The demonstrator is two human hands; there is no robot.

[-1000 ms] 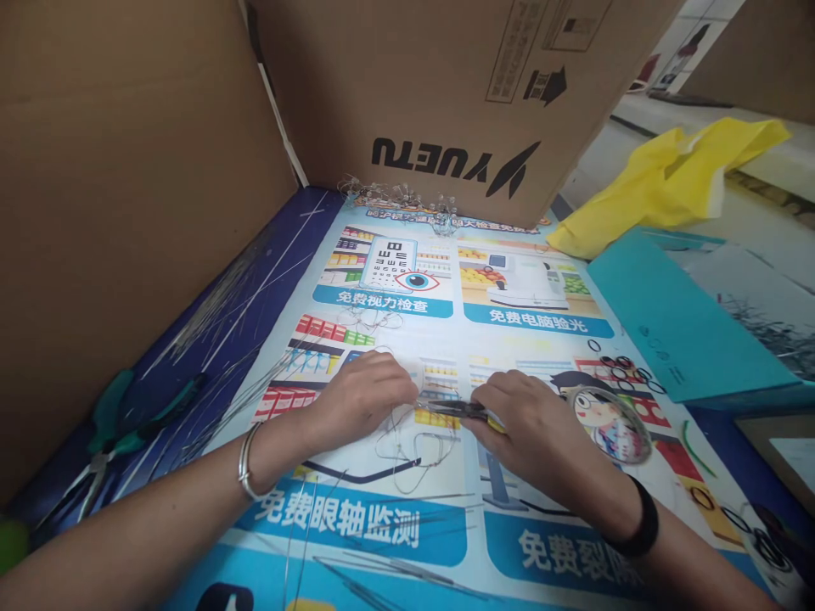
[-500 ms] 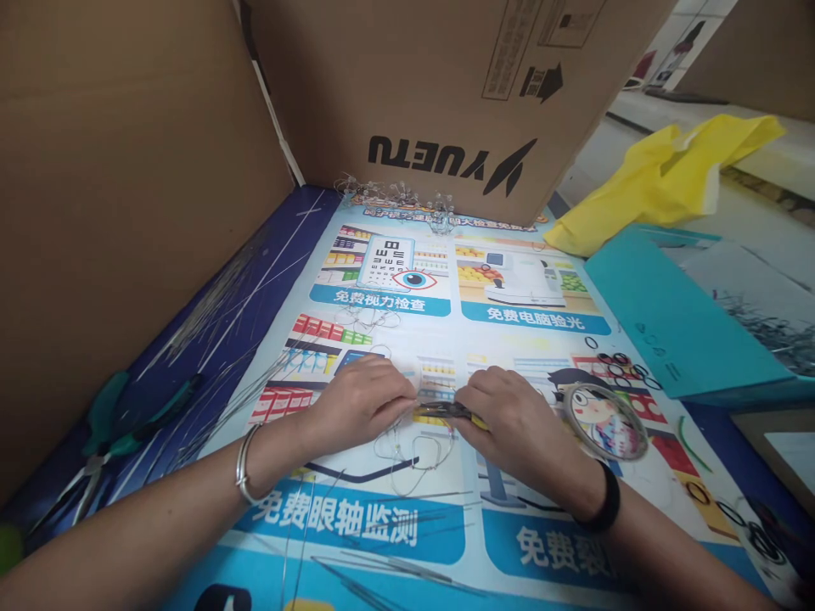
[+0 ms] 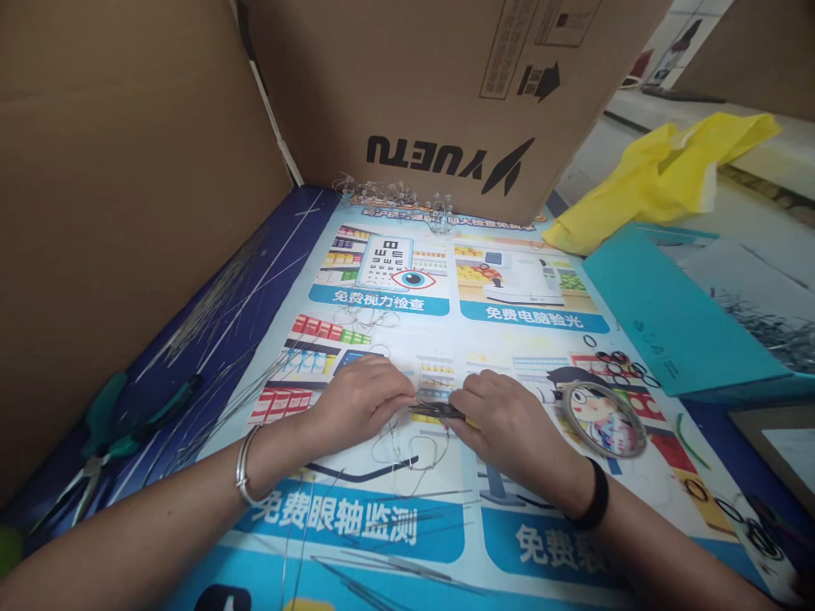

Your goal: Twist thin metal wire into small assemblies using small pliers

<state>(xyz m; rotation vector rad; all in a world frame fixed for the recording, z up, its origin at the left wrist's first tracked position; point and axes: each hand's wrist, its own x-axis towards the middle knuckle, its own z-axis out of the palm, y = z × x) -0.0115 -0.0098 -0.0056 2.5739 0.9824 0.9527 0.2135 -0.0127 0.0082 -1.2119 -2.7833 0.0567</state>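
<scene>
My left hand (image 3: 366, 397) is closed in a pinch on a thin wire piece, whose bent loops (image 3: 417, 462) hang below over the printed sheet. Facing it, my right hand (image 3: 503, 416) grips a small pair of pliers (image 3: 436, 409). The dark jaws point left and reach the wire beside my left fingertips; whether they clamp it is too small to tell. Most of the pliers' handle is hidden in my right palm, with a bit of yellow showing.
Green-handled pliers (image 3: 95, 458) and loose straight wires (image 3: 216, 305) lie at left. Cardboard walls (image 3: 446, 85) stand behind. Bent wire pieces (image 3: 439, 212) rest at the back. At right are a clear ring-shaped roll (image 3: 638, 416), black rings (image 3: 617, 361), a teal folder (image 3: 675, 322) and yellow fabric (image 3: 668, 182).
The pliers in my right hand have shifted slightly left, closer to my left fingertips. My left hand is almost still, and the hanging wire loops have barely moved.
</scene>
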